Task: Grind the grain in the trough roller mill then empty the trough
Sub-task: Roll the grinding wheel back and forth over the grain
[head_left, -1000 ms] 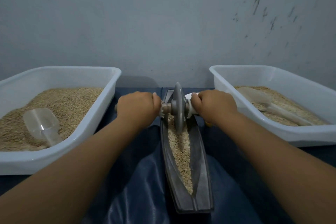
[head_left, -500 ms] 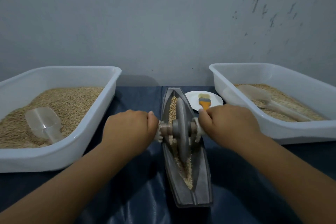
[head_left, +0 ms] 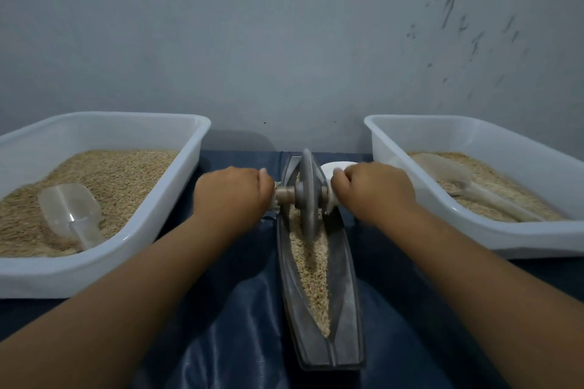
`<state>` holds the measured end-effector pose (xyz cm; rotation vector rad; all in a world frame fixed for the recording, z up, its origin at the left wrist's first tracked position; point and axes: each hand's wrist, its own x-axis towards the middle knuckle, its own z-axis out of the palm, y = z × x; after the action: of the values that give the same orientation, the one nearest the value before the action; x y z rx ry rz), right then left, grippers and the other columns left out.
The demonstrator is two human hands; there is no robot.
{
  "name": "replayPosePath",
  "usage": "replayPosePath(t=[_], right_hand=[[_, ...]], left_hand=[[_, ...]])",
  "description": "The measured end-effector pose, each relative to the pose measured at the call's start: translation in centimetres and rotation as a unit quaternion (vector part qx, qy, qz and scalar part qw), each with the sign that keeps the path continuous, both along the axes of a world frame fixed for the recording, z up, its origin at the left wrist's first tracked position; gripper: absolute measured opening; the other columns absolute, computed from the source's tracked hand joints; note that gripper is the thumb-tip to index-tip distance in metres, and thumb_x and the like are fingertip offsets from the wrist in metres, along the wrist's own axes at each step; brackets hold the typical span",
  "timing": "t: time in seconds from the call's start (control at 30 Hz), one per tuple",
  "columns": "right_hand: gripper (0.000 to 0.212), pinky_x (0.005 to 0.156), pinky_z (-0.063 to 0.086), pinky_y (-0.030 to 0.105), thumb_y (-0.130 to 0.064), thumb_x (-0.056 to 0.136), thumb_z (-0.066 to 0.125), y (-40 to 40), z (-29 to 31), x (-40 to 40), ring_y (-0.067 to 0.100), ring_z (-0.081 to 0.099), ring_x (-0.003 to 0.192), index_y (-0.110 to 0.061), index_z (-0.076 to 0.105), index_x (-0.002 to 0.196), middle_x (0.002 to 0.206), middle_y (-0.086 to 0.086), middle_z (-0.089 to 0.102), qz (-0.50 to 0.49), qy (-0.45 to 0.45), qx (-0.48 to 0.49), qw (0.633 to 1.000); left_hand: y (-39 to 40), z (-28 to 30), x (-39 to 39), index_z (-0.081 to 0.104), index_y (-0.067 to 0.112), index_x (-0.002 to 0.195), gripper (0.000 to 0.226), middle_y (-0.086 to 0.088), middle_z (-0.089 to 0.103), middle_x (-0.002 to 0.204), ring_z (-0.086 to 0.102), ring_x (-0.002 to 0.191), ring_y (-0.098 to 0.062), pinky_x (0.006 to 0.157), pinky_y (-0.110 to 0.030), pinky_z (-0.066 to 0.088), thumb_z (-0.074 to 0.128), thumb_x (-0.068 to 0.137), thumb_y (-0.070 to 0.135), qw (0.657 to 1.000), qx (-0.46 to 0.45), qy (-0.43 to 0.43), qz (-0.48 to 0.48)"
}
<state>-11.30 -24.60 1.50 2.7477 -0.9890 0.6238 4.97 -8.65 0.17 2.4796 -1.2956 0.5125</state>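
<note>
My left hand (head_left: 232,194) and right hand (head_left: 373,193) each grip an end of the axle through the grey metal roller disc (head_left: 307,193), which stands upright in the long grey boat-shaped trough (head_left: 346,309) of tan grain (head_left: 311,268), seemingly toward its far end.

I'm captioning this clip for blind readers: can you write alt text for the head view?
Two hands, the left hand and right hand, grip the axle handles of a grinding wheel standing in a narrow grain-filled trough on a dark blue cloth. White tubs of grain with plastic scoops flank it.
</note>
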Motion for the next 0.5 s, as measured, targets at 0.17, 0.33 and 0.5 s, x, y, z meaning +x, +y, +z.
replayPosePath(t=[0.17, 0.33, 0.5], right_hand=[[0.045, 0.058, 0.045, 0.033, -0.042, 0.098, 0.030, 4.3, 0.4, -4.9, 0.022, 0.055, 0.061, -0.022, 0.042, 0.059, 0.059, -0.001, 0.049, 0.028, 0.045, 0.056, 0.997], [0.056, 0.048, 0.028, 0.030, -0.052, 0.095, 0.028, 6.3, 1.3, -7.3, 0.014, 0.047, 0.049, -0.022, 0.042, 0.050, 0.051, -0.002, 0.047, 0.032, 0.029, 0.134, 0.990], [0.053, 0.051, 0.034, 0.028, -0.048, 0.096, 0.023, 4.0, 0.4, -4.2, 0.013, 0.048, 0.056, -0.024, 0.049, 0.057, 0.058, -0.002, 0.051, 0.005, 0.001, 0.081, 0.997]], left_hand=[[4.5, 0.7, -3.3, 0.049, 0.018, 0.097, 0.075, 0.005, 0.041, 0.073, 0.046, 0.064, -0.018, 0.057, -0.026, 0.038, -0.020, 0.071, 0.033, 0.992, 0.046, -0.073, -0.086], [6.4, 1.4, -5.6, 0.039, 0.020, 0.066, 0.057, 0.005, 0.039, 0.058, 0.038, 0.050, -0.011, 0.049, -0.026, 0.029, -0.011, 0.081, 0.045, 0.991, 0.071, -0.102, -0.053], [3.6, 1.4, -3.1, 0.051, 0.021, 0.082, 0.066, 0.004, 0.046, 0.068, 0.056, 0.073, -0.027, 0.062, -0.030, 0.035, -0.011, 0.079, 0.044, 0.991, 0.070, -0.107, -0.033]])
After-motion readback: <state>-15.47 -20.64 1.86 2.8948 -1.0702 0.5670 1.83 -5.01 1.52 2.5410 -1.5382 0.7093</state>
